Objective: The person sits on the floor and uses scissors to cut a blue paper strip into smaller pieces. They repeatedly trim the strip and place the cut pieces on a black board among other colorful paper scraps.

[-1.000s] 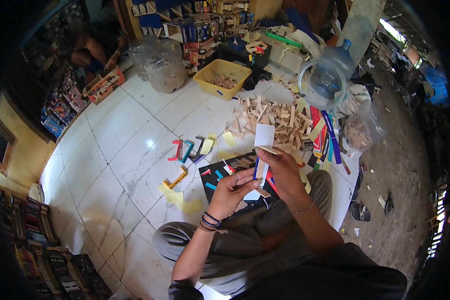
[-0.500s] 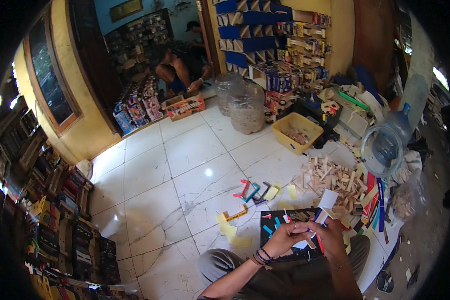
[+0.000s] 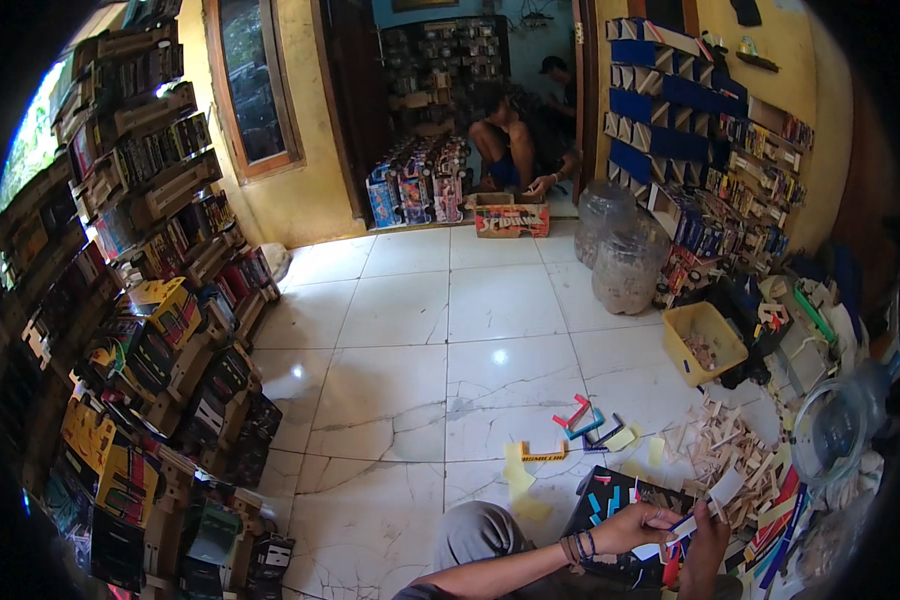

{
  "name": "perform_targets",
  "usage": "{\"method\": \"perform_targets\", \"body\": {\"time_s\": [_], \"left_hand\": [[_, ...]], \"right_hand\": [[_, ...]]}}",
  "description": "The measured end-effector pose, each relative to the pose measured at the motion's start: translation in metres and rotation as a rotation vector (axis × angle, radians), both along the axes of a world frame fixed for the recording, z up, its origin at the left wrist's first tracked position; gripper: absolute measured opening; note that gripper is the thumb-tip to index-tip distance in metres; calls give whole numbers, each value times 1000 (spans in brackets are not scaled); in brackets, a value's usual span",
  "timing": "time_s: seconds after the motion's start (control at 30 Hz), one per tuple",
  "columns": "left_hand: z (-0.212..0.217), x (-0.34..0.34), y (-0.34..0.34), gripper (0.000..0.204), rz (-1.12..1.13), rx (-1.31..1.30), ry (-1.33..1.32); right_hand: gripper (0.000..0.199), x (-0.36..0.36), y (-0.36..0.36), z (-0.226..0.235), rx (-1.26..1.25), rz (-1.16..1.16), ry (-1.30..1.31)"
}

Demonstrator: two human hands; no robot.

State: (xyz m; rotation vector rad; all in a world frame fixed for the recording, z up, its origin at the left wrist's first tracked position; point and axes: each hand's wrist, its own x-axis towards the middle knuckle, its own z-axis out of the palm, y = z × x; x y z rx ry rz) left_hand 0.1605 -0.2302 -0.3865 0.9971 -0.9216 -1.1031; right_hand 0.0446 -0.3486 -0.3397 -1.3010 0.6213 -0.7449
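Observation:
My left hand (image 3: 638,527), with dark bands on its wrist, pinches a narrow blue-and-white strip (image 3: 683,527) from the left. My right hand (image 3: 708,548) closes on the same strip from the right, close by the left fingers. A pale card-like piece (image 3: 727,487) stands up beyond the right fingertips; whether that hand holds it I cannot tell. Beneath both hands is a black board (image 3: 582,512) over my lap, scattered with small blue, white and red pieces. Just past it lie bent U-shaped pieces: a yellow one (image 3: 543,452), a red one (image 3: 572,412) and a turquoise one (image 3: 585,428).
Small wooden pieces (image 3: 720,440) are heaped right of the board, beside long coloured strips (image 3: 785,525). A yellow tub (image 3: 705,345) and filled clear containers (image 3: 630,270) stand farther off. Stacked wooden toy vehicles (image 3: 150,320) line the left. Another person (image 3: 515,150) sits in the doorway.
The view has swung left and up, so my hands and the board appear lower and farther right. Both hands stay together on the strip.

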Motion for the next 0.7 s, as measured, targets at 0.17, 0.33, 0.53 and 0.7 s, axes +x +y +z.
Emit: {"method": "perform_targets", "body": {"time_s": [0.17,0.33,0.53,0.7], "left_hand": [[-1,1,0,30,35,-88,-45],[-2,-5,-1,26,207,-107,-105],[6,-9,3,25,285,-19,-232],[12,-15,7,26,315,-4,-223]], "right_hand": [[31,-6,1,-7,-54,-44,17],[36,-8,4,-7,-28,-18,70],[27,-1,7,8,-25,-100,-77],[24,-5,10,15,-21,-84,-41]]}}
